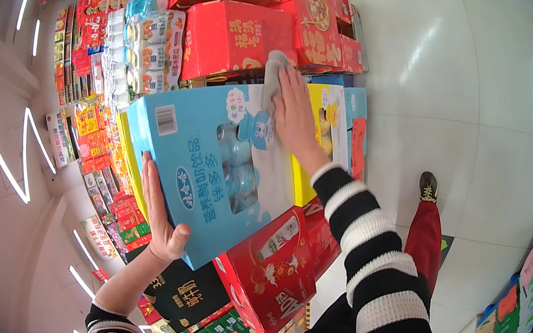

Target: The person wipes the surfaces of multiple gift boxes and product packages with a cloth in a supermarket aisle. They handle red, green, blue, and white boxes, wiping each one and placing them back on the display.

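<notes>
A large light-blue drink carton (pixel 193 217) with cut-out windows lies before me on stacked goods, its bottles showing through. My left hand (pixel 161 223) rests along its left side, fingers stretched out and thumb apart, holding nothing. At its far right part, my right hand (pixel 296 117) presses a grey cloth (pixel 273 76) against the carton, next to the red gift boxes. The cloth lies under the fingers and sticks out past them. A yellow carton (pixel 316 98) stands right beside my right hand.
Red gift boxes (pixel 238 35) are stacked beyond the carton, with shrink-wrapped bottle packs (pixel 158 50) to their left. Nearer me are a red drink carton (pixel 276 264) and a black carton (pixel 182 295). Pale floor tiles (pixel 414 147) lie right; more goods (pixel 513 314) stand at lower right.
</notes>
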